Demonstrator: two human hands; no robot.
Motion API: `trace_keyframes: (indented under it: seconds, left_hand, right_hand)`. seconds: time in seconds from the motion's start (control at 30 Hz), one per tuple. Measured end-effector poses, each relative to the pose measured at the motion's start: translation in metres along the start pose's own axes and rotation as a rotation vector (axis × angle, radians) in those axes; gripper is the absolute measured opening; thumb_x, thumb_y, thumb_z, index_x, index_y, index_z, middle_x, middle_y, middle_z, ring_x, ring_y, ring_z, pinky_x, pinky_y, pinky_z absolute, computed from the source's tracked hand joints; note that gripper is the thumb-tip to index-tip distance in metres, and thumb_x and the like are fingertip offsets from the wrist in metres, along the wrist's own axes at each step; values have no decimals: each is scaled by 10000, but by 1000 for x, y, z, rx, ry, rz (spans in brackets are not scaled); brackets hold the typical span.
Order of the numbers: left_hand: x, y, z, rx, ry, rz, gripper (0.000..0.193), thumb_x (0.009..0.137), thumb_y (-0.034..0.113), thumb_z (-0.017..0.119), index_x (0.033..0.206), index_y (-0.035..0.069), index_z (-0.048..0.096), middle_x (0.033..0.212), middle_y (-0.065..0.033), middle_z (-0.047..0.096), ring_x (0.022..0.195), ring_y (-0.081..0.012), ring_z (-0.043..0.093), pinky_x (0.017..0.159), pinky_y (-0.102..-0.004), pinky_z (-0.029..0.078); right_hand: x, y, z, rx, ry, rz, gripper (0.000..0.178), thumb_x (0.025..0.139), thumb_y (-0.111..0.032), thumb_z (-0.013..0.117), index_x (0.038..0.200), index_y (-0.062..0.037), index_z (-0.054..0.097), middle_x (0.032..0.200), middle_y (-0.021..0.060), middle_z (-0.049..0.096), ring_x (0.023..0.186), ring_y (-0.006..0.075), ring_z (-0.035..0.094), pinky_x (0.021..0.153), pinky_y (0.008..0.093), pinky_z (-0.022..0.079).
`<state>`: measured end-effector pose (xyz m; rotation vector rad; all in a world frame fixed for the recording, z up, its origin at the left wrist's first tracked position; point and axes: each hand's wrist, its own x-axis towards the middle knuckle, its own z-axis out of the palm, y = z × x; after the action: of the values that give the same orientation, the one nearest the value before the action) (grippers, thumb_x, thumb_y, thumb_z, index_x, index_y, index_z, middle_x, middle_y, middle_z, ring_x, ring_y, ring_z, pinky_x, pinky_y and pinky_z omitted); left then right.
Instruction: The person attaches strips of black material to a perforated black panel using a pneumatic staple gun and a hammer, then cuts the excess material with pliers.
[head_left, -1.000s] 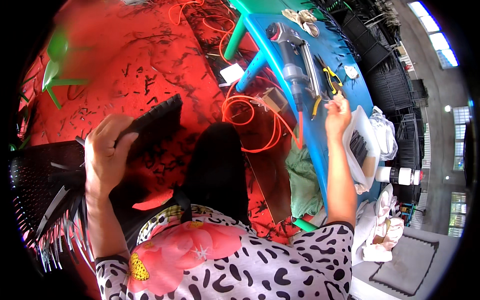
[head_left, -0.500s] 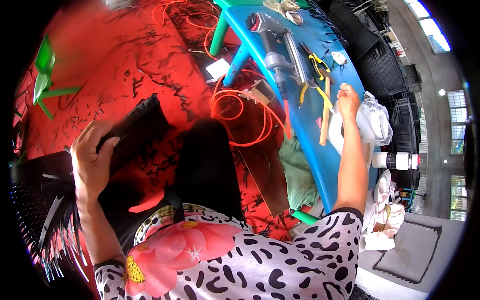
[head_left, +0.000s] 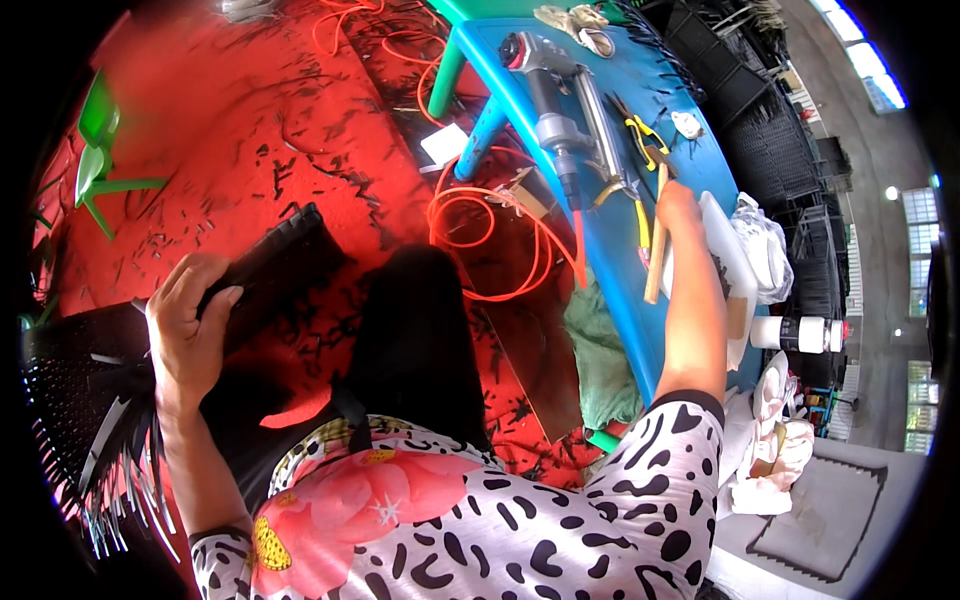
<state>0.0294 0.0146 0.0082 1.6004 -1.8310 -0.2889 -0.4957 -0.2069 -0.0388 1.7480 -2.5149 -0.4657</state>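
My left hand (head_left: 190, 325) is closed on the edge of a black woven panel (head_left: 285, 250), thumb on the near side. Many loose black strips (head_left: 105, 465) fan out from the weave at the lower left. Over the blue table (head_left: 625, 320), my right hand (head_left: 680, 207) is curled beside the wooden handle (head_left: 656, 255) of a hammer; its fingertips and anything in them are hidden. Just left of that handle lies a yellow-handled tool (head_left: 643, 225). Farther up are yellow-handled pliers (head_left: 645, 135) and a pneumatic tool (head_left: 560, 110) with a long silver magazine.
A white tray (head_left: 735, 245) and a clear plastic bag (head_left: 762, 255) sit right of my right forearm. Green cloth (head_left: 600, 350) hangs by the table edge. An orange hose (head_left: 490, 297) coils on the red floor, among scattered black scraps. A green chair (head_left: 95, 150) stands far left.
My right hand has come back and left, toward the hammer handle, and is more curled. The yellow-handled tool beside it has turned. My left hand still grips the panel.
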Motion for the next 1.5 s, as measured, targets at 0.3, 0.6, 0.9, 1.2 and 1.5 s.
trace_keyframes:
  seconds: [0.3,0.6,0.9,1.2,1.5]
  left_hand:
    - [2,-2,-2,32,32,12,195,711,-10,629,901,-32,589,806,-158,570,731,-344,579,656,-329,461]
    - [7,-7,4,43,40,55,205,722,85,678,906,10,626,876,-127,625,791,-327,617,682,-356,501]
    - [4,-4,1,20,74,99,201,706,-8,650,893,-22,578,841,-157,599,761,-362,589,658,-370,477]
    - [1,-4,3,30,75,96,189,711,-9,643,886,-24,572,838,-158,592,740,-358,588,633,-377,475]
    - [-2,0,3,36,70,83,201,706,-4,654,896,-13,589,853,-147,597,762,-362,588,651,-379,480]
  right_hand:
    - [46,14,25,302,-35,38,203,842,-59,501,984,40,609,920,238,641,726,321,659,538,420,533]
    - [21,36,19,648,-249,148,562,729,-175,588,1268,-189,432,875,74,585,814,257,570,701,501,449]
    - [36,24,40,281,80,-19,545,747,-144,584,1268,-25,479,896,164,651,685,215,651,538,325,503]
    - [-32,-7,18,102,249,67,205,757,-54,593,959,-31,621,912,175,662,860,246,664,694,414,530]
    - [2,27,56,417,122,-85,194,736,-17,617,928,-29,598,786,91,597,684,223,598,490,343,462]
